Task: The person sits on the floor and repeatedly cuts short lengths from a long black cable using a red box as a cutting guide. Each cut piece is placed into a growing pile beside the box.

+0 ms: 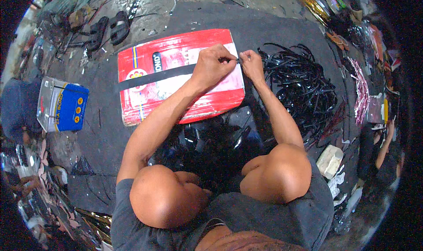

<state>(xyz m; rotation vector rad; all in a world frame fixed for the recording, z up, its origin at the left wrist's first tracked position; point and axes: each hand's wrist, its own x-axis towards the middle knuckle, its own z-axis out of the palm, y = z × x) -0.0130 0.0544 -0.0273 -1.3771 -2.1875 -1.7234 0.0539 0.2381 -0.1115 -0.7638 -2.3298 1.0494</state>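
Note:
A red and white flat panel (176,101) lies in front of my knees. Across its middle runs a flat black strip (165,76), its right part hidden by my hand. My left hand (213,65) rests over the panel's right side, thumb and fingers pinched on the black strip near the right edge. Just past that edge, my right hand (252,66) pinches the same dark material; a short bit shows between the two hands. Whether it is one piece with the strip on the panel, I cannot tell. Right of my right hand sits a loose heap of shiny black strips (304,81).
A blue and clear square container (70,105) stands at the left. Black sandals (108,30) lie at the upper left. Pink shiny strips (360,90) and a whitish block (329,161) are on the right. Another person's arm (386,145) shows at the far right.

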